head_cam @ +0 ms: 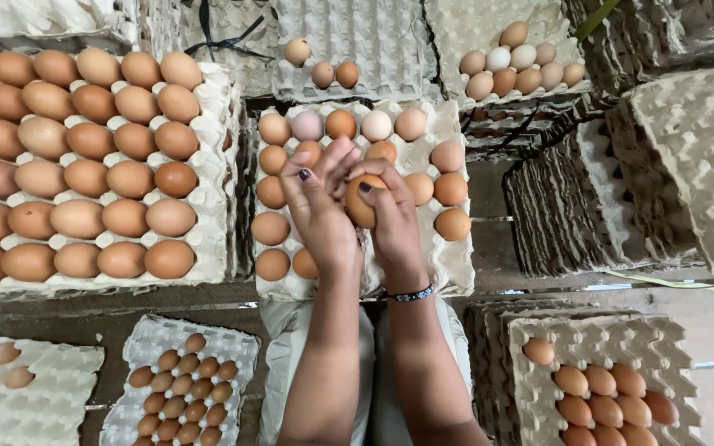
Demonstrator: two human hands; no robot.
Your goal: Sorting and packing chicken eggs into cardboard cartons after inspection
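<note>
- Left hand [321,216]: we see its fingers [299,183] spread loosely, cupped against the brown egg [360,202] from the left.
- Right hand [394,223]: fingers curled and clamped around the same egg; a beaded bracelet [411,293] circles the wrist.
- Brown egg: we find it held between both hands, just above the middle tray [448,264], which is partly filled.
- Full tray [208,206]: left of the hands, packed with brown eggs.
- Stacked empty trays [572,206]: to the right, well apart from the hands.
- Small-egg tray [237,343]: lower left, near the forearms.
</note>
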